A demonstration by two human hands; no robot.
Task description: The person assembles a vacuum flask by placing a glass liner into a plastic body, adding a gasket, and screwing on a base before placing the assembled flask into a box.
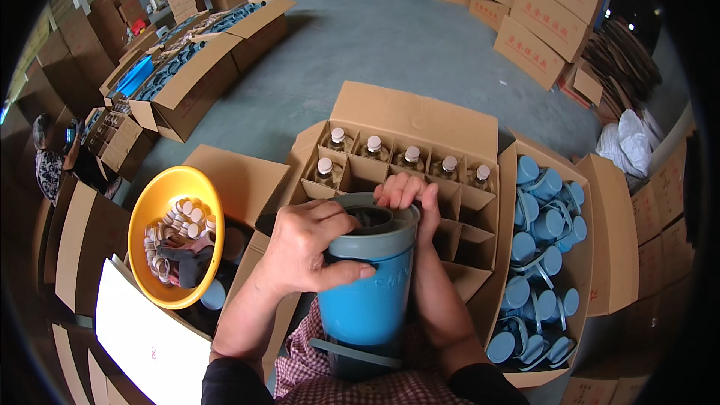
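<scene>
Between my hands, at lap height, stands a blue plastic thermos casing (365, 296) with a grey-blue collar (373, 246) and a dark open mouth. My left hand (307, 244) grips the collar from the left, its thumb pressed along the outside and its fingers curled over the top. On the far right side of the rim, my right hand (411, 199) has its fingers bent over the edge. A grey-blue handle strip (352, 352) shows low on the casing. Just beyond is a divided carton (412, 109) with several clear flasks (373, 148) with pale caps; other cells look unfilled.
At right, a long carton (589, 270) holds many blue handled tops (550, 223). On the left, a yellow basin (135, 247) contains pale round stoppers (191, 217) and dark cloth (191, 262). A white sheet (142, 345) lies nearby. Stacked cartons (551, 19) and another person (56, 154) are farther off.
</scene>
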